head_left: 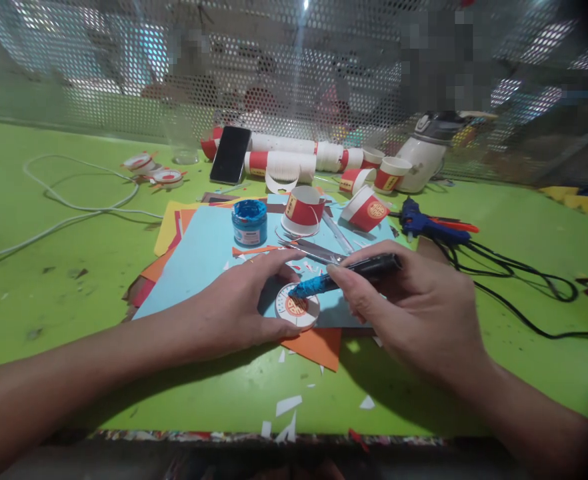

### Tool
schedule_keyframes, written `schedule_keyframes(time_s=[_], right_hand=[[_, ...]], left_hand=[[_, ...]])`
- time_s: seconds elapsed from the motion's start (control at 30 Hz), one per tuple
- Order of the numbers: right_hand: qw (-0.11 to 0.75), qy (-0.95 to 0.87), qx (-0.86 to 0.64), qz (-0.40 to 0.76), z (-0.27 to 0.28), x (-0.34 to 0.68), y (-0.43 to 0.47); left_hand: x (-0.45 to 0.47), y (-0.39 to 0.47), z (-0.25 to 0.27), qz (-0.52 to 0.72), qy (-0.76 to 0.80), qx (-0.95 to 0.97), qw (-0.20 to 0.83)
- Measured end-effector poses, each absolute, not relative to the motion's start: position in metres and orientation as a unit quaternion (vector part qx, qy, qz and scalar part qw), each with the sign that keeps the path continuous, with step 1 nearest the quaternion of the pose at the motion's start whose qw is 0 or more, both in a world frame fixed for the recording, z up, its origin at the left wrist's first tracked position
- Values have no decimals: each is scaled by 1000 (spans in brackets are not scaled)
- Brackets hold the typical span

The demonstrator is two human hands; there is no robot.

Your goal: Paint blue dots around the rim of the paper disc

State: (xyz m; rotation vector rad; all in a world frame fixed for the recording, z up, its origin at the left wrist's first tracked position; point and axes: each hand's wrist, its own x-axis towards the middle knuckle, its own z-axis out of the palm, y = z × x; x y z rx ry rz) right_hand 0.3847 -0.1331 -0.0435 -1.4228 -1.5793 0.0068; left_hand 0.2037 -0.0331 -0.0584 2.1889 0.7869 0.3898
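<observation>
Between the thumb and fingers of my left hand (244, 300) is a small round white paper disc (307, 319) with an orange emblem at its centre, gripped by its left edge over light blue paper. My right hand (414, 313) is closed round a black marker-like stick (374, 267), its far end thickly coated in blue paint. That painted end touches or hovers just over the disc; I cannot tell which. Beyond my hands stands an uncapped jar of blue paint (250, 227). Metal scissors (319, 252) lie just past the disc, partly hidden by my right hand.
Red-and-white paper cups (301, 212) stand or lie behind the scissors. A phone (231, 155) leans near stacked cups (284, 163). At right are a blue glue gun (427, 227) with a black cord and a white kettle (423, 160). Paper scraps (289, 404) lie near the front edge.
</observation>
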Motion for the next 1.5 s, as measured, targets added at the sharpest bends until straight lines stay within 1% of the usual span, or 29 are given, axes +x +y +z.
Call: schedule_keyframes(time_s=[0.27,0.47,0.63,0.9,1.5], right_hand=[[504,-642,-578,25,-42,384,-134],[554,-584,-593,8,-34,386,-138],[521,-611,-597,14,-37,389,-136],[490,-641,-591,-7,-39,388,-133],[492,-654,-574,5,-42,388,-131]], left_hand=[[203,-32,-60,149,305,855,393],[202,-33,-61,147,302,861,381],[203,-33,-59,148,307,860,380],[204,-33,-60,150,299,857,391],[203,-34,-60,145,305,865,370]])
